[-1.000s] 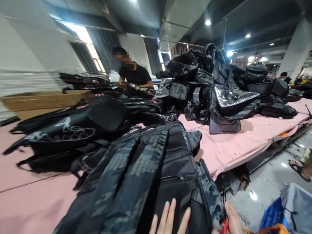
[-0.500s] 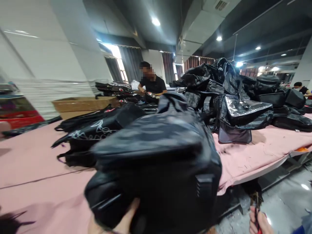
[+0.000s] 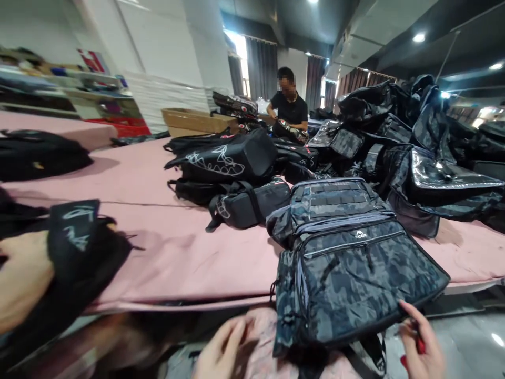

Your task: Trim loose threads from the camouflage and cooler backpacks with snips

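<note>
A camouflage backpack [image 3: 355, 279] lies front side up across the table's near edge, its zippered front panel toward me. My right hand [image 3: 424, 342] is at its lower right corner, forefinger touching the fabric, the other fingers closed round red-handled scissors [image 3: 420, 345] that are mostly hidden. Left of the bag, my left hand [image 3: 224, 347] is open and holds nothing; its fingers are loosely bent and apart from the bag. Black straps [image 3: 371, 352] dangle below the backpack.
At far left a co-worker's hand [image 3: 26, 279] is on a black bag [image 3: 84, 263]. Black bags [image 3: 232, 163] are stacked mid-table on the pink cover [image 3: 158, 252]. Camouflage backpacks [image 3: 414, 126] are heaped at right. A person [image 3: 290, 108] works behind, near a cardboard box [image 3: 197, 122].
The backpack has been flipped from straps up to front panel up. My left hand has let go of it. My right hand has come to its corner. The view has swung left.
</note>
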`<state>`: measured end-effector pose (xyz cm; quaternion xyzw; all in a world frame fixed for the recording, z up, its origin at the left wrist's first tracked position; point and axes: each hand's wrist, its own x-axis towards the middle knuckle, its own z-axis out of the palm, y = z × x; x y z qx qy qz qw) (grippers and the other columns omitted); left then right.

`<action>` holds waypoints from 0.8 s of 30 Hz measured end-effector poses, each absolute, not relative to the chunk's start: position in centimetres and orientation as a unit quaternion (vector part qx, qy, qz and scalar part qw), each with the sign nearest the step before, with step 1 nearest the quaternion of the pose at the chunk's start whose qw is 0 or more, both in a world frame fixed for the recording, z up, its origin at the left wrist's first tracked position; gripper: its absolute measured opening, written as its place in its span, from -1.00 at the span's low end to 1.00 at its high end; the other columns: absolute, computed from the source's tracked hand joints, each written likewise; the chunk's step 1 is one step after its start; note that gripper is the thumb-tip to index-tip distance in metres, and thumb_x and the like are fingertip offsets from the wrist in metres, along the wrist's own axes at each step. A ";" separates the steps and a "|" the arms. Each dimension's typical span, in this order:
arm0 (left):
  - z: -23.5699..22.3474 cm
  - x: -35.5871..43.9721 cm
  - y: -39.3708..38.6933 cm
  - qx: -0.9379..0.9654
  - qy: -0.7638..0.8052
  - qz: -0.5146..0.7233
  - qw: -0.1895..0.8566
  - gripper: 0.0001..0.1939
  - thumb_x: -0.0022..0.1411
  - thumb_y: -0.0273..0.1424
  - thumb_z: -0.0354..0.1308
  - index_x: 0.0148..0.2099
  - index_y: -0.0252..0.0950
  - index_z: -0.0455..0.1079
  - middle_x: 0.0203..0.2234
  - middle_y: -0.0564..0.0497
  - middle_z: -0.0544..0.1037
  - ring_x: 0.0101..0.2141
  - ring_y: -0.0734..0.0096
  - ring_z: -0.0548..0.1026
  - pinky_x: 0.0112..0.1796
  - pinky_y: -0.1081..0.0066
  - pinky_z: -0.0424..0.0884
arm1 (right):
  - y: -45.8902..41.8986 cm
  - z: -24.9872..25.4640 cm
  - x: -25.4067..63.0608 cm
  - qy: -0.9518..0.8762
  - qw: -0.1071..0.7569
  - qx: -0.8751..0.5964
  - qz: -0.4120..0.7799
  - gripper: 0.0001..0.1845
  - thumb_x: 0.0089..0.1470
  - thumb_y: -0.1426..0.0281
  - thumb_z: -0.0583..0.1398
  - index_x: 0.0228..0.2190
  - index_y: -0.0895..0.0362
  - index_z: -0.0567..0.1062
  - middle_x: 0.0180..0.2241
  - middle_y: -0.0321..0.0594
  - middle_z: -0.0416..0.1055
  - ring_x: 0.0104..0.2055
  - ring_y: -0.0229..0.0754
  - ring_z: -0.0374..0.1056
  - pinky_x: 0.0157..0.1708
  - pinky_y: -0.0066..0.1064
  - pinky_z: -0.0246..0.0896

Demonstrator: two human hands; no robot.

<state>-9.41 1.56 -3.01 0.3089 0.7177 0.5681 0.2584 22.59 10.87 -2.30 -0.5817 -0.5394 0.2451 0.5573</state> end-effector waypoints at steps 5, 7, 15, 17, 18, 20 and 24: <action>0.1 -8.8 6.5 0.232 0.616 0.633 0.407 -0.49 -0.12 -0.08 0.25 -0.15 -0.28 0.43 -0.29 -0.07 0.58 -0.26 0.20 0.53 -0.29 0.34 0.46 | 11.7 -3.7 21.2 -0.657 0.502 -0.550 0.115 -0.51 0.05 0.21 0.09 -0.03 0.21 0.38 -0.50 -0.24 0.41 -0.59 -0.28 0.26 -0.52 -0.51 0.19; 0.0 -8.0 7.9 0.225 0.585 0.643 0.440 -0.48 -0.14 -0.14 0.28 -0.13 -0.30 0.40 -0.32 -0.08 0.57 -0.29 0.21 0.53 -0.31 0.36 0.45 | 12.5 -4.3 21.9 -0.668 0.495 -0.551 0.068 -0.55 0.04 0.23 0.09 -0.07 0.20 0.40 -0.47 -0.23 0.43 -0.61 -0.29 0.26 -0.54 -0.50 0.18; -2.8 -4.9 5.6 0.123 0.494 0.720 0.472 -0.16 -0.12 -0.23 0.31 0.16 -0.38 0.06 -0.48 0.04 0.55 -0.40 0.37 0.52 -0.33 0.44 0.42 | 14.8 -6.5 26.2 -0.701 0.488 -0.519 -0.022 -0.65 -0.03 0.31 0.12 -0.21 0.24 0.45 -0.33 -0.06 0.48 -0.59 -0.27 0.33 -0.57 -0.50 0.18; -2.9 -4.3 5.2 0.124 0.482 0.725 0.475 -0.17 -0.07 -0.24 0.28 0.20 -0.32 0.02 -0.38 -0.01 0.57 -0.30 0.33 0.52 -0.25 0.39 0.43 | 14.9 -6.5 26.7 -0.706 0.486 -0.515 -0.008 -0.65 -0.06 0.31 0.13 -0.22 0.24 0.46 -0.33 -0.06 0.48 -0.60 -0.28 0.31 -0.59 -0.49 0.17; -2.9 -4.1 5.1 0.129 0.476 0.727 0.477 -0.18 -0.04 -0.24 0.26 0.21 -0.30 0.00 -0.31 -0.05 0.57 -0.23 0.30 0.51 -0.19 0.36 0.42 | 14.9 -6.4 26.9 -0.707 0.484 -0.516 0.004 -0.65 -0.07 0.31 0.14 -0.23 0.23 0.46 -0.34 -0.07 0.48 -0.61 -0.29 0.29 -0.60 -0.49 0.16; -3.2 -3.9 5.1 0.144 0.470 0.728 0.478 -0.18 0.01 -0.22 0.22 0.24 -0.29 -0.06 -0.19 -0.11 0.54 -0.13 0.26 0.48 -0.10 0.29 0.39 | 14.8 -6.2 26.9 -0.700 0.488 -0.520 0.027 -0.64 -0.10 0.29 0.16 -0.24 0.21 0.47 -0.37 -0.10 0.47 -0.61 -0.28 0.28 -0.60 -0.48 0.16; -4.1 -4.0 5.3 0.238 0.577 0.714 0.317 -0.28 0.09 -0.22 0.14 0.24 -0.23 -0.05 -0.01 -0.18 0.40 -0.03 0.22 0.41 0.00 0.18 0.32 | 14.6 -5.1 26.2 -0.676 0.516 -0.522 0.070 -0.59 -0.15 0.21 0.19 -0.26 0.20 0.48 -0.38 -0.11 0.46 -0.46 -0.17 0.36 -0.49 -0.43 0.22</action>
